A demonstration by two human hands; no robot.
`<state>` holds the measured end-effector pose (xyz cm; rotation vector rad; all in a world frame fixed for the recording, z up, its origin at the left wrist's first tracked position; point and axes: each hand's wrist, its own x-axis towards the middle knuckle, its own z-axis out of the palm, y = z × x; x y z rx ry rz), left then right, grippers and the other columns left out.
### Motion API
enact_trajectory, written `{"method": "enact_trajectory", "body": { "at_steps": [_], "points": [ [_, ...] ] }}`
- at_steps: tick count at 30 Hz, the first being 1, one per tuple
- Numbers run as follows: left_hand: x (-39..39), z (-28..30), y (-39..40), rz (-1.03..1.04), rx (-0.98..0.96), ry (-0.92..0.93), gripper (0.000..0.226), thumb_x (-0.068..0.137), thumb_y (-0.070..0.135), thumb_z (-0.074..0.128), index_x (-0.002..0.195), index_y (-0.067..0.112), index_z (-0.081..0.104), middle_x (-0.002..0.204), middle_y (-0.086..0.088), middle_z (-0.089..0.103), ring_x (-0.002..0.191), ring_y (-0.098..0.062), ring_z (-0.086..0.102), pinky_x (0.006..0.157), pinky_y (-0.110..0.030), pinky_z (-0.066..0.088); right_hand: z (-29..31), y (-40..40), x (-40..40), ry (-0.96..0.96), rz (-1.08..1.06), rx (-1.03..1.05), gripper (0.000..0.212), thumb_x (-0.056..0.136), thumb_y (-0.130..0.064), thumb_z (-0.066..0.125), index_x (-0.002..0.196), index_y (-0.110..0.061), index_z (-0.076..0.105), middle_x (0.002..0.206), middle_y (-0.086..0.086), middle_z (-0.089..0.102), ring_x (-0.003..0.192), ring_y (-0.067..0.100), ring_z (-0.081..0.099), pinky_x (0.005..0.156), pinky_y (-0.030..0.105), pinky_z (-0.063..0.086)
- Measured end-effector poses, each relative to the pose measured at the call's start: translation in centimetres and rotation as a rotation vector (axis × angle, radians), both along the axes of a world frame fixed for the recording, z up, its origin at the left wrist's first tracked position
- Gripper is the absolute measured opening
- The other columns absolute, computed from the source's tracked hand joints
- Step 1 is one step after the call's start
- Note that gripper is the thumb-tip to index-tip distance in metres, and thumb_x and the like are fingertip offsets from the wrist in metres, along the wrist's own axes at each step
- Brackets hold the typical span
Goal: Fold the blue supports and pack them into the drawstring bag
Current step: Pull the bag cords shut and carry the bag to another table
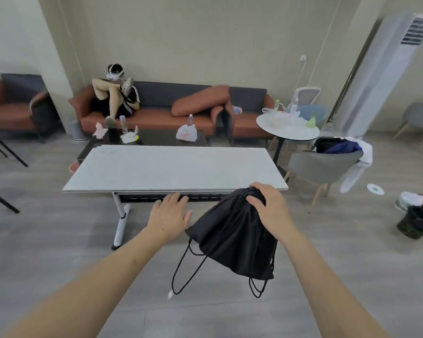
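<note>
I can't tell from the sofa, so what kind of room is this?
Probably an office lounge or break room: a long orange sofa by the wall, a white folding table, and a tall standing air conditioner in the corner.

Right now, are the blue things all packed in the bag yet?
Probably. No blue supports are in view, and the black drawstring bag hangs bulging with its top cinched. The right hand grips that top; the left hand is free. Likely left: setting it on the white table.

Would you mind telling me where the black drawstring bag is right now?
In the head view, the drawstring bag hangs right of centre, gripped at its top by the right hand, in front of the white table's near edge.
</note>
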<state>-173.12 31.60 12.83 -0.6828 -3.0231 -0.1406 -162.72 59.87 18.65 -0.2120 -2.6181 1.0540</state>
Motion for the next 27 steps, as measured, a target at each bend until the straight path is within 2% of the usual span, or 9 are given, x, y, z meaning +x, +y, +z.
{"method": "enact_trajectory", "body": {
  "at_steps": [8,13,22,25,27],
  "points": [
    [-14.0,1.5,8.0,0.175,0.054,-0.008,0.053,0.104,0.048,0.035,0.151,0.024,0.037,0.161,-0.004,0.035,0.146,-0.026,0.032,0.111,-0.047,0.033,4.2,8.1,-17.8,0.086,0.109,-0.003,0.028,0.104,-0.026,0.057,0.132,-0.021,0.061,0.129,-0.008,0.060,0.121,0.011,0.052,0.105,0.025,0.036],
    [-21.2,4.0,12.2,0.231,0.064,0.031,0.053,0.105,0.048,0.033,0.151,0.025,0.037,0.160,-0.003,0.037,0.143,-0.026,0.037,0.107,-0.045,0.038,7.6,12.4,-28.1,0.187,0.171,0.013,0.024,0.103,-0.023,0.059,0.126,-0.019,0.064,0.120,-0.004,0.062,0.112,0.013,0.054,0.096,0.021,0.034],
    [-35.1,7.2,17.6,0.249,0.063,0.096,0.052,0.105,0.048,0.034,0.151,0.025,0.037,0.157,-0.002,0.041,0.140,-0.026,0.042,0.106,-0.046,0.040,11.4,17.6,-45.0,0.384,0.164,0.008,0.023,0.101,-0.023,0.060,0.124,-0.019,0.064,0.119,-0.001,0.064,0.114,0.020,0.056,0.103,0.030,0.039],
    [-40.5,7.6,18.7,0.229,0.077,0.129,0.049,0.104,0.047,0.035,0.148,0.025,0.041,0.150,-0.001,0.047,0.136,-0.026,0.046,0.102,-0.046,0.043,11.7,18.5,-49.9,0.395,0.157,0.006,0.022,0.102,-0.023,0.059,0.124,-0.019,0.064,0.115,-0.006,0.060,0.110,0.013,0.054,0.100,0.024,0.037],
    [-44.2,7.2,19.3,0.213,0.072,0.129,0.050,0.104,0.048,0.034,0.148,0.025,0.040,0.148,-0.001,0.048,0.134,-0.026,0.048,0.100,-0.046,0.044,11.1,18.6,-53.2,0.392,0.164,0.022,0.021,0.101,-0.022,0.060,0.122,-0.019,0.064,0.115,-0.006,0.061,0.109,0.009,0.053,0.097,0.015,0.034]
  ]
}}
